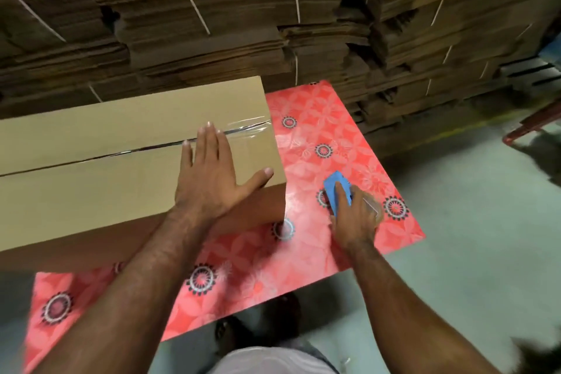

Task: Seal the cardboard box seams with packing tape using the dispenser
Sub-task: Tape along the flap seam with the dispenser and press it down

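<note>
Pressing our left hand (209,173) flat and spread on the box (130,161), we held it down near its right end, fingertips reaching the centre seam (91,158). The box lay along the tabletop's (334,136) far left edge, with clear tape (246,129) covering only a short stretch of the seam at the right end; the rest was untaped. We judged the box light and probably empty, its flaps stiff but springy, so a flat palm beside the seam suited it better than any grip at the corners. Our right hand (353,217) curled over the blue dispenser (337,191), which sat on the tabletop near its right edge, just beside the box's near right corner. We judged the dispenser rigid and easy to grip by its body; the film would be thin, sticky and quick to wrinkle, so it wanted steady tension.
</note>
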